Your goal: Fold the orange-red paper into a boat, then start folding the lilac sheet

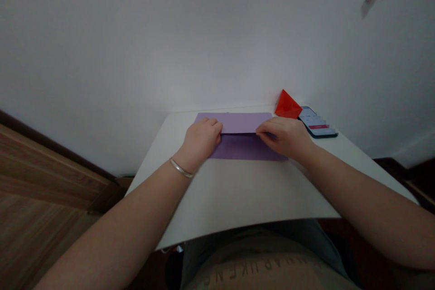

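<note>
A purple sheet of paper (239, 122) lies on the white table (244, 190), its far half folded toward me so that a fold edge runs across the middle. My left hand (202, 138) rests on the sheet's left side, fingers curled and pinching the folded edge. My right hand (287, 136) is on the right side, with its fingertips pinching the same edge. A thin silver bracelet (181, 168) circles my left wrist.
A folded red paper shape (287, 105) stands at the table's far right by the white wall. Beside it lies a phone (317, 124) with its screen lit. Wooden floor shows to the left of the table.
</note>
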{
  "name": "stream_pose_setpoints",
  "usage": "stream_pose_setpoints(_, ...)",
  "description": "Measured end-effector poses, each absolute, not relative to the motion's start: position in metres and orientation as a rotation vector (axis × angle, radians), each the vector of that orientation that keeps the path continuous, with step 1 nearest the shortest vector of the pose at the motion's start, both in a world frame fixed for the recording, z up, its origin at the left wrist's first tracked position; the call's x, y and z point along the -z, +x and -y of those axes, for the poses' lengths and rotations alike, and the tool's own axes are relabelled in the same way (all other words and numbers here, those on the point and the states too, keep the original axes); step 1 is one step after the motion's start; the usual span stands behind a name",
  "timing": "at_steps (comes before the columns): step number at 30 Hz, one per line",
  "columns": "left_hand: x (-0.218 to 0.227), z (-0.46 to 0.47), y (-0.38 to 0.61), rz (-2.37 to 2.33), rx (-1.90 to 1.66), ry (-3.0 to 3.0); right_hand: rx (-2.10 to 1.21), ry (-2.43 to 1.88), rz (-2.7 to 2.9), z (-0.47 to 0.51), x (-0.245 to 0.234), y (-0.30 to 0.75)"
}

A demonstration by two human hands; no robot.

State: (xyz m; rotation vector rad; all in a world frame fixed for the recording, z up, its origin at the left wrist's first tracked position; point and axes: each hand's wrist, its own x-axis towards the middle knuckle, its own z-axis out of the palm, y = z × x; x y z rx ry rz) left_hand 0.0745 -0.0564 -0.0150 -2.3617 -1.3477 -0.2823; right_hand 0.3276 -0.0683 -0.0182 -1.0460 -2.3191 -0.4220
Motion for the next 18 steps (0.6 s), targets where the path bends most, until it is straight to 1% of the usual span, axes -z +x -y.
stream_pose_setpoints(10,0.013,0.055,0.067,1.616,0.014,-2.228,0.474,-1.091,2.257,0.068,0.017,0.335)
stream_pose_setpoints(12,0.012,0.057,0.069,1.693,0.038,-2.196,0.484,-1.109,2.231,0.068,0.018,0.334)
stream_pose_setpoints(15,0.012,0.061,0.077,1.848,0.17,-2.158,0.518,-1.15,2.2,0.068,0.018,0.331)
stream_pose_setpoints(18,0.013,0.067,0.085,1.857,0.26,-2.297,0.519,-1.155,2.177,0.07,0.017,0.325)
